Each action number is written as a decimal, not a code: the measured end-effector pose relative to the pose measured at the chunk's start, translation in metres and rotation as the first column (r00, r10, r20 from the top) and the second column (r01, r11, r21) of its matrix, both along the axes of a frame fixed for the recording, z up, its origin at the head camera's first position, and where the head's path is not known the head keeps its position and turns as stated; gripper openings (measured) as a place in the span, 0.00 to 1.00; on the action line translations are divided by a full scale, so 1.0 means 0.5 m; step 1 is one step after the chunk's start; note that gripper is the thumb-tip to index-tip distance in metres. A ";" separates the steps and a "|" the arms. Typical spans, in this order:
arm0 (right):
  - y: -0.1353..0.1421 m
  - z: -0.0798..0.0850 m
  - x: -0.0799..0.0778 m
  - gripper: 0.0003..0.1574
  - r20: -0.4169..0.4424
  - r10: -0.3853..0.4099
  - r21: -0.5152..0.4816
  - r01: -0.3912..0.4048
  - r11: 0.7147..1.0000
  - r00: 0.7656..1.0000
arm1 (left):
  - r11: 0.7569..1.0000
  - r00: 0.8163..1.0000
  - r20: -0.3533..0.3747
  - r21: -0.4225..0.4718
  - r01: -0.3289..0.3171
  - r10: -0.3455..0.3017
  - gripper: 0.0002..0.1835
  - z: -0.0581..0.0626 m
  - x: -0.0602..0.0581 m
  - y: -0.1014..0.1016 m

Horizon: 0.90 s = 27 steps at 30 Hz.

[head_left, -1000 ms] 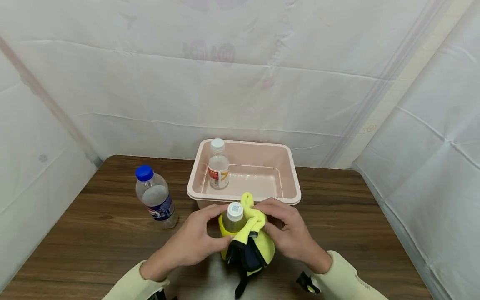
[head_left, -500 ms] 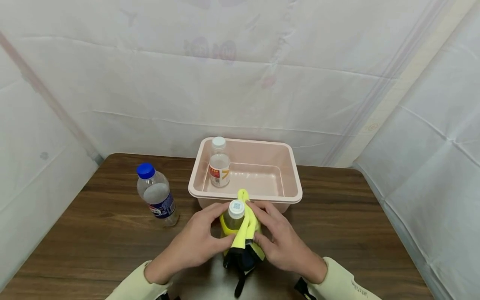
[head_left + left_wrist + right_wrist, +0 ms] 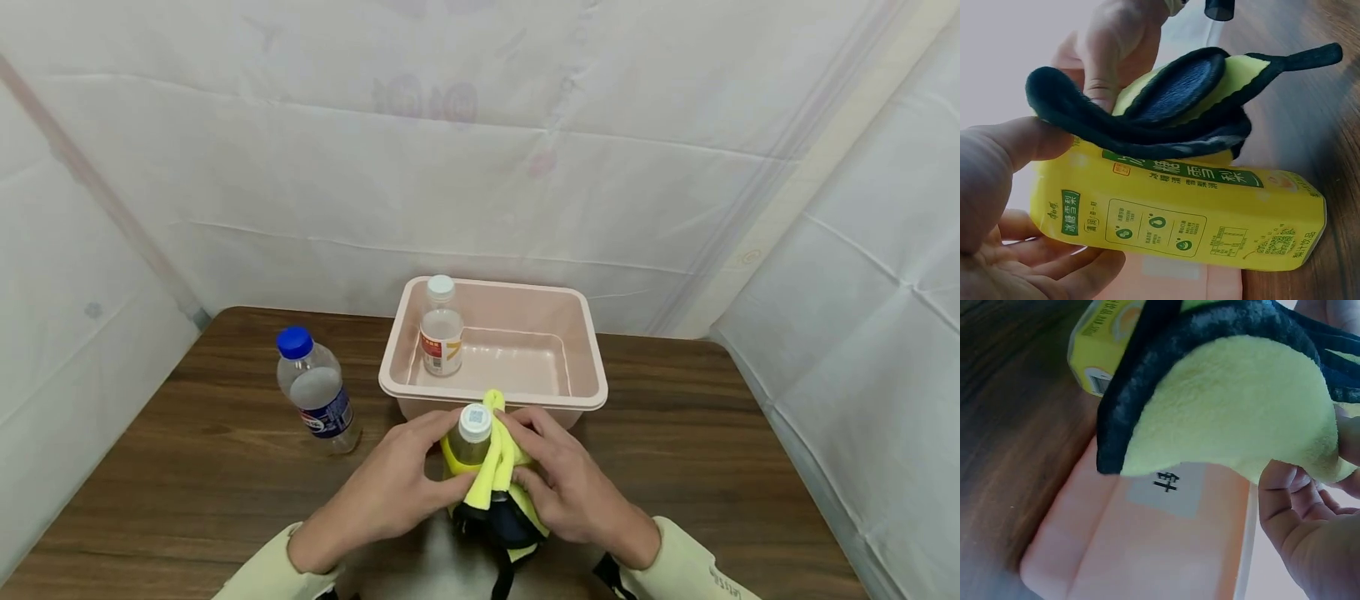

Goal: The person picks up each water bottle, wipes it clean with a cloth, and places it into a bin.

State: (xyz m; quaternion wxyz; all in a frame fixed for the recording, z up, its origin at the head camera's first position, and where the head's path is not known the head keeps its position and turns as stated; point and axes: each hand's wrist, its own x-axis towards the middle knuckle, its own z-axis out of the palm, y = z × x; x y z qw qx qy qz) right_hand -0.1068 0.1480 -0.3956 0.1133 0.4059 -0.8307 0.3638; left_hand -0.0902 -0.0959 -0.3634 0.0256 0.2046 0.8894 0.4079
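A yellow-labelled drink bottle [image 3: 1166, 219] with a white cap [image 3: 476, 423] stands in the middle before me. My left hand [image 3: 401, 475] grips its side, fingers beneath it in the left wrist view and thumb at the dark edge of the cloth piece. That lime-yellow fleecy cloth piece [image 3: 1235, 406], with dark trim and a dark strap, lies against the bottle's right side. My right hand [image 3: 566, 483] pinches its upper part between thumb and fingers. In the head view its top is folded into two upright strips beside the cap. The cloth hides part of the bottle's body.
A pale pink plastic tub [image 3: 517, 310] sits just behind the hands. Inside it, at the left, stands a clear bottle [image 3: 441, 350] with a white cap. A blue-capped bottle [image 3: 322, 400] stands farther left on the dark wooden table [image 3: 195, 450]. White sheeting [image 3: 480, 192] surrounds the table.
The cloth's crumpled top has been drawn together into straighter strips beside the cap. My right hand moved left toward the bottle, then slightly back right. My left hand stayed on the bottle.
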 end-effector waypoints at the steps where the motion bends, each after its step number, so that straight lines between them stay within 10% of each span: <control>1: 0.001 -0.005 0.000 0.44 0.015 0.002 0.002 -0.002 1.000 1.000 | 1.000 1.000 0.004 0.000 0.000 0.000 0.33 -0.001 0.000 -0.001; 8: 0.004 -0.042 -0.002 0.34 0.111 -0.027 0.145 0.010 0.989 0.993 | 1.000 1.000 0.004 -0.015 0.005 -0.005 0.35 -0.010 -0.001 -0.007; 19: 0.009 0.009 -0.002 0.42 -0.051 0.017 -0.072 -0.021 0.997 0.999 | 0.996 0.997 -0.008 0.024 0.081 -0.081 0.34 -0.016 -0.011 -0.013; 27: 0.009 0.001 -0.006 0.40 0.068 0.033 -0.062 -0.029 0.998 0.997 | 0.996 0.996 -0.021 0.022 0.091 -0.091 0.33 -0.016 -0.012 -0.013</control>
